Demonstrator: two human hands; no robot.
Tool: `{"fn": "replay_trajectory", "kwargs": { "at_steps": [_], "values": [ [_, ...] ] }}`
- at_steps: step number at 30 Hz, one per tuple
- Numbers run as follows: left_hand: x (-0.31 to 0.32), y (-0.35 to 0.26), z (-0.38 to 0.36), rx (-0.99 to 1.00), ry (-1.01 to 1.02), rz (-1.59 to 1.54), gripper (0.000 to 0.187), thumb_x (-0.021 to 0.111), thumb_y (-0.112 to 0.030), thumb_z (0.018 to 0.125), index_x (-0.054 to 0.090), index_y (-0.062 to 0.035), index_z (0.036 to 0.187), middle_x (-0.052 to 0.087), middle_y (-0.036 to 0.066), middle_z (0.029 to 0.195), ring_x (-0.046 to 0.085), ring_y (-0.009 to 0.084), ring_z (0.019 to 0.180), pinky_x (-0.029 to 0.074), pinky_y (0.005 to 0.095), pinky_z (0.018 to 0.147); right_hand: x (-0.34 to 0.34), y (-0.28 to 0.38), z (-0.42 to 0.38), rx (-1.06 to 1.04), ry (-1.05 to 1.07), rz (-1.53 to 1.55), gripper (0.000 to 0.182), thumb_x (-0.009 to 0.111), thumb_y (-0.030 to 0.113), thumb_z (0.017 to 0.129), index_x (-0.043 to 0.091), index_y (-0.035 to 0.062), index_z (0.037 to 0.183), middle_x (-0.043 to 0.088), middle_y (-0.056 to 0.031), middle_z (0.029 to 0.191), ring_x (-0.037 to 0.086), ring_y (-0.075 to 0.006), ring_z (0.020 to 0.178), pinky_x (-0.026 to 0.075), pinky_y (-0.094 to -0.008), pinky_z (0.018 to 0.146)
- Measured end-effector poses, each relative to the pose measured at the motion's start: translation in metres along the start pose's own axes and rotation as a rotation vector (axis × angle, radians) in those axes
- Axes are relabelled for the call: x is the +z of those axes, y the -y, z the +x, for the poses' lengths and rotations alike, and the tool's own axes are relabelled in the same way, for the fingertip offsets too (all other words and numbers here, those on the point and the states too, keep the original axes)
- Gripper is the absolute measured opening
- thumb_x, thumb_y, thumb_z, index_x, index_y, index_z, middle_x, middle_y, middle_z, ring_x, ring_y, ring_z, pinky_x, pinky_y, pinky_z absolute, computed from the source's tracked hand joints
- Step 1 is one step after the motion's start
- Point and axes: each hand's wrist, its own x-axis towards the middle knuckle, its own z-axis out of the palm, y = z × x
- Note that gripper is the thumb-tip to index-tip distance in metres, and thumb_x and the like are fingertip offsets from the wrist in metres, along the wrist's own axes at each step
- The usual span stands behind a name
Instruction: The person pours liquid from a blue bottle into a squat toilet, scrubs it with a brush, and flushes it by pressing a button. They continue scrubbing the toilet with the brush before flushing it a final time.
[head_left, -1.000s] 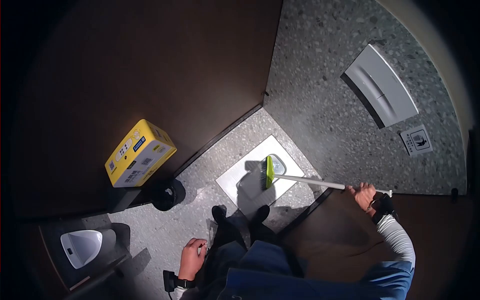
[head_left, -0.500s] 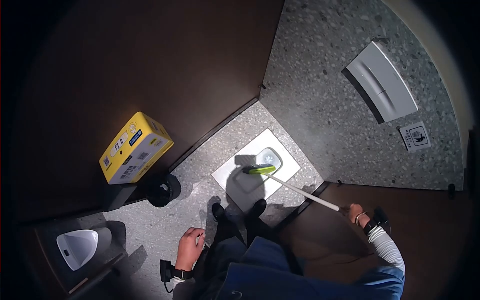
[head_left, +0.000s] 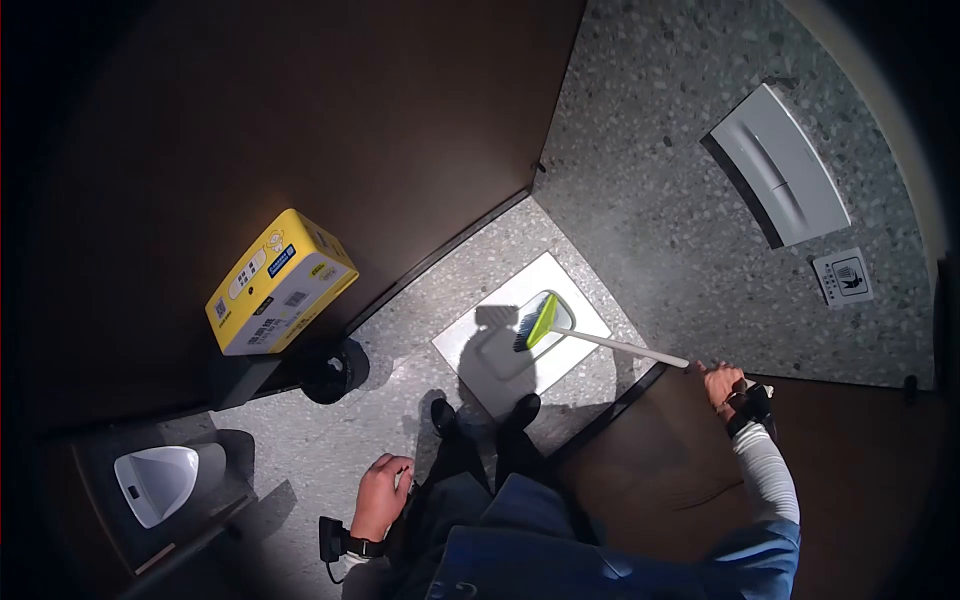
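Note:
My right hand point(head_left: 722, 385) grips the far end of a white-handled broom point(head_left: 542, 321). The broom's green head with dark bristles stands tilted over the basin of a white squat toilet point(head_left: 568, 368) set in the floor, overlapping its middle in this view. Down at the lower left hangs my left hand point(head_left: 380, 497), beside my leg, fingers loosely bent and thumb apart, with nothing seen in it. My two dark shoes point(head_left: 521, 410) stand at the near edge of the toilet. A shadow falls across the toilet's left part.
A yellow and white box point(head_left: 282, 285) sits on a ledge at the left, above a black bin point(head_left: 333, 372). Farther down stands a white urinal point(head_left: 158, 485). Dark partitions point(head_left: 300, 110) flank the stall; a white wall unit point(head_left: 780, 170) and a sign point(head_left: 843, 277) are on the speckled wall.
The broom head has turned from lying nearly crosswise to a steep slant and shifted slightly right. My right hand has moved up a little; my left hand stays about where it was.

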Motion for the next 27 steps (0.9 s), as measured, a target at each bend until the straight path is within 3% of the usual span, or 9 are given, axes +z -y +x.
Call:
{"fn": "replay_trajectory", "kwargs": {
  "at_steps": [5, 11, 14, 16, 17, 18, 21, 24, 27],
  "values": [
    [0.000, -0.003, 0.003, 0.000, -0.044, -0.031, 0.012, 0.057, -0.008, 0.078, 0.060, -0.0005, 0.086, 0.059, 0.014, 0.084, 0.057, 0.0330, 0.079, 0.046, 0.0366, 0.071, 0.118, 0.015, 0.000, 0.240, 0.295, 0.299, 0.029, 0.048, 0.025, 0.085, 0.059, 0.0204, 0.111, 0.062, -0.0123, 0.100, 0.062, -0.0247, 0.085, 0.050, -0.0361, 0.072],
    [0.006, 0.013, -0.008, -0.065, -0.027, -0.038, 0.012, 0.057, -0.007, 0.078, 0.060, -0.0010, 0.088, 0.059, 0.014, 0.085, 0.057, 0.0330, 0.080, 0.046, 0.0367, 0.071, 0.066, -0.001, -0.032, 0.074, 0.544, 0.770, 0.039, 0.059, 0.032, 0.075, 0.058, 0.0240, 0.113, 0.064, -0.0076, 0.098, 0.062, -0.0252, 0.089, 0.048, -0.0292, 0.081],
    [0.007, 0.010, -0.005, -0.077, -0.039, -0.039, 0.013, 0.057, -0.008, 0.078, 0.060, -0.0014, 0.088, 0.059, 0.014, 0.085, 0.057, 0.0332, 0.080, 0.046, 0.0371, 0.071, 0.100, -0.019, 0.008, -0.082, 0.343, 0.360, 0.029, 0.054, 0.032, 0.080, 0.064, 0.0176, 0.102, 0.065, -0.0090, 0.081, 0.061, -0.0202, 0.073, 0.049, -0.0314, 0.071],
    [0.009, 0.009, -0.008, -0.080, -0.038, -0.037, 0.013, 0.057, -0.008, 0.078, 0.060, -0.0015, 0.088, 0.059, 0.015, 0.085, 0.057, 0.0332, 0.080, 0.046, 0.0372, 0.071, 0.175, -0.010, 0.055, 0.065, -0.042, 0.260, 0.026, 0.050, 0.031, 0.078, 0.063, 0.0173, 0.095, 0.063, -0.0110, 0.087, 0.062, -0.0272, 0.081, 0.049, -0.0363, 0.072],
    [0.011, 0.009, -0.008, -0.080, -0.034, -0.035, 0.013, 0.057, -0.008, 0.078, 0.060, -0.0015, 0.088, 0.059, 0.015, 0.085, 0.057, 0.0332, 0.080, 0.046, 0.0373, 0.071, 0.175, -0.015, 0.077, 0.040, -0.007, 0.294, 0.023, 0.048, 0.026, 0.079, 0.063, 0.0144, 0.092, 0.063, -0.0120, 0.085, 0.062, -0.0265, 0.077, 0.049, -0.0363, 0.067],
    [0.011, 0.009, -0.007, -0.076, -0.029, -0.030, 0.013, 0.056, -0.008, 0.078, 0.060, -0.0014, 0.088, 0.059, 0.015, 0.085, 0.057, 0.0332, 0.080, 0.046, 0.0374, 0.071, 0.174, -0.020, 0.106, 0.017, 0.027, 0.331, 0.021, 0.046, 0.021, 0.081, 0.063, 0.0115, 0.088, 0.063, -0.0131, 0.082, 0.062, -0.0257, 0.073, 0.049, -0.0363, 0.063],
    [0.012, 0.006, -0.006, -0.076, -0.018, -0.037, 0.013, 0.056, -0.008, 0.078, 0.060, -0.0013, 0.088, 0.059, 0.014, 0.085, 0.057, 0.0332, 0.080, 0.046, 0.0374, 0.070, -0.043, -0.004, 0.063, -0.117, 0.116, -0.045, 0.021, 0.045, 0.018, 0.081, 0.065, 0.0126, 0.087, 0.065, -0.0093, 0.078, 0.063, -0.0236, 0.075, 0.050, -0.0352, 0.063],
    [0.014, 0.005, -0.002, -0.064, -0.028, -0.033, 0.013, 0.056, -0.008, 0.078, 0.060, -0.0012, 0.088, 0.058, 0.014, 0.084, 0.057, 0.0331, 0.079, 0.046, 0.0374, 0.070, -0.056, -0.018, 0.045, -0.132, -0.230, -0.161, 0.021, 0.047, 0.020, 0.081, 0.066, 0.0136, 0.085, 0.065, -0.0069, 0.075, 0.064, -0.0226, 0.077, 0.051, -0.0341, 0.063],
    [0.013, 0.000, 0.002, -0.049, -0.037, -0.044, 0.012, 0.056, -0.008, 0.078, 0.060, -0.0012, 0.088, 0.058, 0.014, 0.084, 0.057, 0.0330, 0.079, 0.046, 0.0373, 0.070, -0.016, -0.052, 0.061, -0.146, 0.118, -0.086, 0.019, 0.047, 0.019, 0.082, 0.064, 0.0129, 0.084, 0.064, -0.0096, 0.073, 0.064, -0.0218, 0.070, 0.048, -0.0339, 0.054]
  ]
}}
